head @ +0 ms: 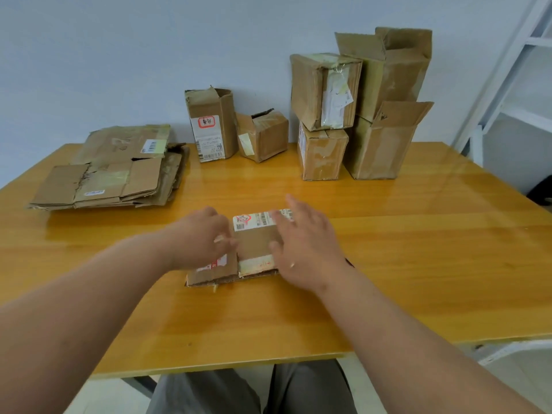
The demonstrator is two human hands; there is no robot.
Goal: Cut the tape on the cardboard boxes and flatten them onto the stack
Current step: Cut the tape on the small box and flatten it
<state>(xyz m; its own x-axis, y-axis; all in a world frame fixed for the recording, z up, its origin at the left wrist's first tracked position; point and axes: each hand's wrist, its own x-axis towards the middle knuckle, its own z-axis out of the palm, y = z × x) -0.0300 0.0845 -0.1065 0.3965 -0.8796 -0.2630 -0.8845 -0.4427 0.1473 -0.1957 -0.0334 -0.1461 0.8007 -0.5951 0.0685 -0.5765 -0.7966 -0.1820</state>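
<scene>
A plain indoor workroom is indicated by a glossy wooden table (388,234), a bare pale wall (119,55), a white metal shelving frame (513,70), and used cardboard boxes (358,109) gathered for sorting.

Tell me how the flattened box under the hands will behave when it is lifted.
The flattened box probably bends at its creases, and its loose flaps may swing. It looks thin, so likely light. On the glossy table it may slide easily.

A glossy orange-yellow wooden table (418,234) stands against a plain pale-blue wall (119,55); white metal shelving (525,70) stands to the right.
</scene>
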